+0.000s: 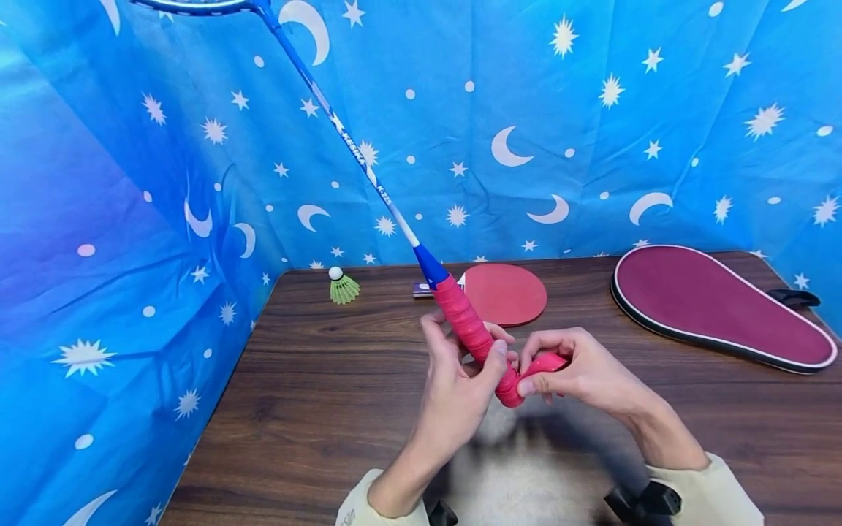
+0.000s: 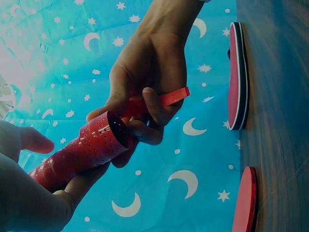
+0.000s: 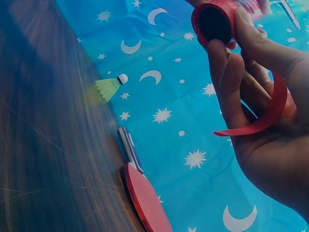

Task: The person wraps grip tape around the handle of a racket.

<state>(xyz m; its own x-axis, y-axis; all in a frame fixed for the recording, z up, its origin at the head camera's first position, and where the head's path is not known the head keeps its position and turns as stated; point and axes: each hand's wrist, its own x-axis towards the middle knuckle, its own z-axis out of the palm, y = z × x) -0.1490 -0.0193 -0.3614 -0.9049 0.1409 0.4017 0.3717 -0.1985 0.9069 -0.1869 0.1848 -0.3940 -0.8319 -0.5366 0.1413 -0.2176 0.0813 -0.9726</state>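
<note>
A blue-and-white badminton racket slants over the table, its head cut off by the top left of the head view. Red perforated grip tape is wound round its handle. My left hand holds this wrapped handle between thumb and fingers. At the butt end my right hand pinches the tape beside the dark end of the handle. From those fingers a loose tail of red tape curls across the palm. The handle partly hides the left fingers in the head view.
A yellow-green shuttlecock stands at the back left of the wooden table. Behind the handle lies a red table tennis bat. A maroon bat case is at the back right. Blue star-patterned cloth hangs behind the table.
</note>
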